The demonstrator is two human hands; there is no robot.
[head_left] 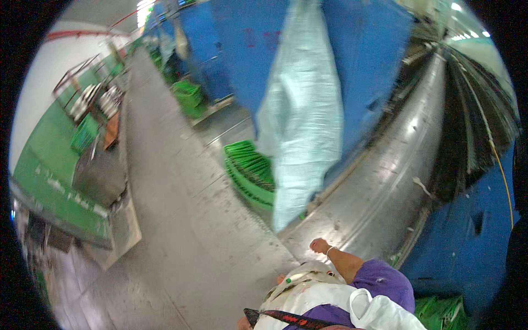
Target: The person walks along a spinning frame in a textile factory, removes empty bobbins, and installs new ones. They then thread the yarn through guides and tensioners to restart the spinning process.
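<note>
My right hand (318, 246) is out in front of my body over the grey floor, with a pale band round its wrist and a purple sleeve above. Its fingers look curled closed, and nothing shows in them. A small patch of skin at the lower edge seems to be my left hand (243, 323); its fingers are hidden. White cloth (308, 294) covers my front, with a dark strap (291, 319) across it. Ahead hangs a long pale blue-green sheet (308, 110). A round green basket (247, 190) stands beside its lower end.
Tall blue machine panels (236, 49) rise ahead. A metal-floored lane (390, 165) runs to the right, beside dark machine rows (467, 110). Along the left aisle (154, 143) stand another green bin (188, 98), a green crate (85, 133) and a rack of white cones (110, 102).
</note>
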